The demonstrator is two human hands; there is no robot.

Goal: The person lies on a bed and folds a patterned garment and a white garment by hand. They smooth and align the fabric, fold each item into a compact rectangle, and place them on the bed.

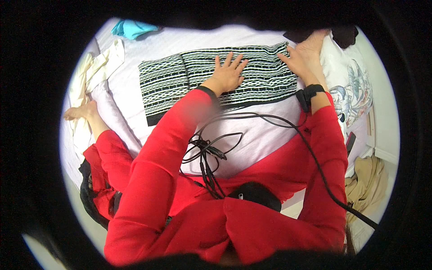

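A black-and-white patterned knit cloth [165, 81] lies flat, folded into a long rectangle, on a pale bed sheet [263, 135]. My left hand [227, 74] rests palm down near the middle of the cloth, its fingers spread and pointing away from me. My right hand [297, 62] is at the cloth's right end, with fingers apart on or just above its edge; whether it pinches the fabric there is hard to see. A dark strap is around my right wrist. One seam or fold line crosses the cloth left of my left hand.
Black cables [206, 148] lie bundled between my legs, and one runs over to the right. Cream cloth [101, 67] is at the left, a turquoise cloth [133, 29] at the top left. Printed white fabric [352, 91] and a tan cloth [368, 182] lie at the right, near my bare foot.
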